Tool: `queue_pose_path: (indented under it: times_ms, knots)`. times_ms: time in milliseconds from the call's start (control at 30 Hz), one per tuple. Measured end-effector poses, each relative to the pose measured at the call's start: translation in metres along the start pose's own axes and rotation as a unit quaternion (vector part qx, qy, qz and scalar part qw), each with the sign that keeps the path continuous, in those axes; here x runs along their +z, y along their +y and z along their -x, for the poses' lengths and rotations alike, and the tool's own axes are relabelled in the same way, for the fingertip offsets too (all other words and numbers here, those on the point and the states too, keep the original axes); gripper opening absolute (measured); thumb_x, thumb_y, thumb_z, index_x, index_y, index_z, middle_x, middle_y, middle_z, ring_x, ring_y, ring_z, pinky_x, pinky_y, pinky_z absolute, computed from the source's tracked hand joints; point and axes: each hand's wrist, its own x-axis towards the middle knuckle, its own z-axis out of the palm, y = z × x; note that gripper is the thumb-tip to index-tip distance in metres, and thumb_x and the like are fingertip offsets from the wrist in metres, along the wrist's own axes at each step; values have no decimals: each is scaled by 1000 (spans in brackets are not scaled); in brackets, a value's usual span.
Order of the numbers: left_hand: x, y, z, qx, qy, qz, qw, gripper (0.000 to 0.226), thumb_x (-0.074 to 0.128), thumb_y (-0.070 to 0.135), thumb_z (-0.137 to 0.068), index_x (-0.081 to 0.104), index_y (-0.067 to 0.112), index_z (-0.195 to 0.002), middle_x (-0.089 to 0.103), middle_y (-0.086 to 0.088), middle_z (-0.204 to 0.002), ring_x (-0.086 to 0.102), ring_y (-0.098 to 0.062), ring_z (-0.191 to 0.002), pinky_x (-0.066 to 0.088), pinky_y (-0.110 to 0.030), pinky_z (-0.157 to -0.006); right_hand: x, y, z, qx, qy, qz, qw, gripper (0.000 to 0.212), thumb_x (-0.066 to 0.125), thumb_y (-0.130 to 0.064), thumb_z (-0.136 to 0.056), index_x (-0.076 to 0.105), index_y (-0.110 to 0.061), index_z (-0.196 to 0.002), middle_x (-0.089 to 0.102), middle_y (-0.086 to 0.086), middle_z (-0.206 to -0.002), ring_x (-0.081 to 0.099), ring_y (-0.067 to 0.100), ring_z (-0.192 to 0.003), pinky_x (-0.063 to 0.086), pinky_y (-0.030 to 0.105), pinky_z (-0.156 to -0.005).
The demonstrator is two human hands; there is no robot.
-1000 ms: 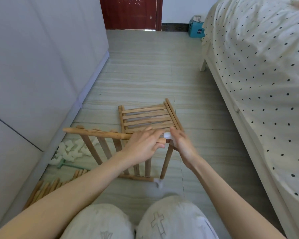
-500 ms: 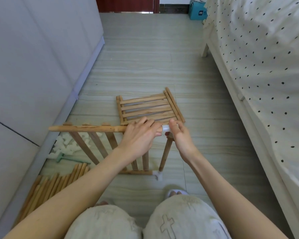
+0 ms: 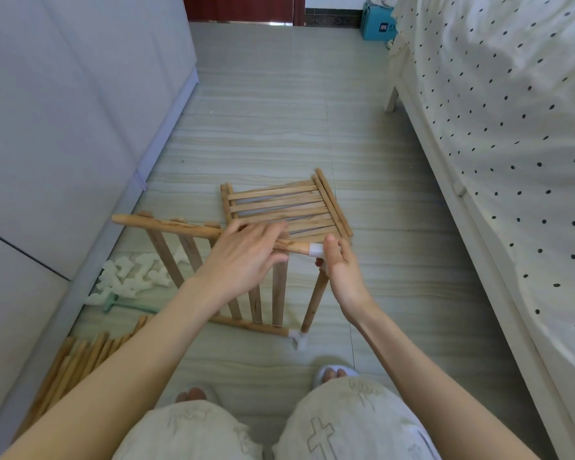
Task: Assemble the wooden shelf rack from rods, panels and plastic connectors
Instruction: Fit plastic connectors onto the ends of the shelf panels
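Wooden slatted panel (image 3: 213,277) upright on floor, top rod under curled left hand (image 3: 243,257); right hand (image 3: 341,270) pinching white connector (image 3: 315,250) onto rod end. Second panel (image 3: 284,207), loose rods (image 3: 77,363), spare connectors (image 3: 130,273) not yet joined: early stage, probably.

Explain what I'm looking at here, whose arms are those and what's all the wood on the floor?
There is no machine here. A camera worn on a person's head looks down at their own arms and knees. The left hand grips the top rod of a slatted wooden panel standing on the floor. The right hand pinches a white plastic connector on that rod's end. Another slatted panel lies flat behind. By the wall on the left are loose white connectors and a bundle of spare rods. A bed is on the right.
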Motion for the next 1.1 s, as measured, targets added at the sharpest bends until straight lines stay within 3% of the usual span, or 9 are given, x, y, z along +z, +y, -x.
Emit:
queue_pose_path:
  times_ms: [100, 167, 233, 300, 400, 500, 633, 867, 1100]
  knots:
    - [-4, -7, -2, 7, -9, 12, 1000, 43, 43, 44, -94, 48, 21, -129, 57, 2, -122, 47, -14, -117, 29, -29, -97, -1, 3, 1, 11, -15, 2, 1000, 27, 32, -35, -101, 46, -19, -85, 49, -2, -84, 49, 13, -83, 39, 25, -79]
    - [-8, -14, -3, 15, -39, 33, 999, 42, 47, 49, -90, 53, 23, -123, 56, 3, -111, 51, -12, -105, 37, -24, -85, -5, 6, -1, 48, -38, -21, 998, 28, 35, -37, -100, 52, -17, -89, 54, -2, -87, 52, 13, -85, 38, 22, -74]
    - [-10, -20, -2, 28, -85, 40, 995, 43, 44, 56, -88, 53, 27, -118, 58, 5, -101, 54, -9, -88, 39, -19, -70, -13, 6, -5, 108, -72, -49, 990, 43, 33, -47, -97, 53, -14, -77, 55, 3, -76, 52, 15, -75, 37, 25, -70]
    - [-9, -23, -1, 41, -95, 38, 994, 50, 32, 65, -84, 51, 29, -112, 61, 8, -99, 56, -8, -85, 42, -20, -63, -16, 1, -15, 148, -85, -74, 983, 61, 25, -58, -95, 50, -10, -67, 52, 9, -66, 49, 18, -64, 38, 29, -63]
    - [-2, -21, 0, 47, -39, 20, 998, 59, 17, 69, -79, 49, 31, -111, 61, 13, -101, 56, -8, -90, 27, -20, -52, -8, -13, -33, 152, -83, -177, 969, 72, 21, -61, -94, 53, -9, -57, 54, 7, -60, 50, 19, -58, 41, 29, -59]
    - [1, -14, 3, 31, 9, 0, 999, 56, 20, 64, -82, 52, 28, -111, 65, 13, -95, 60, -14, -88, 21, -25, -52, 1, -18, -42, 146, -98, -221, 959, 77, 19, -60, -95, 55, -11, -48, 53, 7, -55, 49, 19, -54, 41, 30, -58]
    - [1, -9, 6, 29, 56, 11, 998, 41, 38, 54, -86, 61, 20, -92, 65, 8, -69, 63, -19, -65, 25, -23, -46, 7, -14, -44, 160, -65, -233, 957, 71, 22, -56, -97, 48, -7, -52, 46, 6, -49, 42, 18, -50, 36, 29, -54]
    - [5, -12, 1, 33, 58, 7, 998, 41, 36, 52, -86, 59, 18, -86, 62, 9, -62, 61, -19, -60, 5, -15, -50, 12, -11, -52, 156, -79, -193, 966, 69, 26, -53, -97, 48, -10, -49, 44, 2, -45, 40, 15, -44, 34, 27, -50]
    - [7, -14, -4, 28, 39, 23, 999, 44, 37, 55, -86, 60, 18, -88, 62, 6, -65, 61, -21, -64, 25, -24, -45, 13, -15, -60, 168, -139, -160, 963, 68, 24, -54, -98, 54, -14, -51, 42, -2, -45, 39, 12, -44, 35, 23, -46]
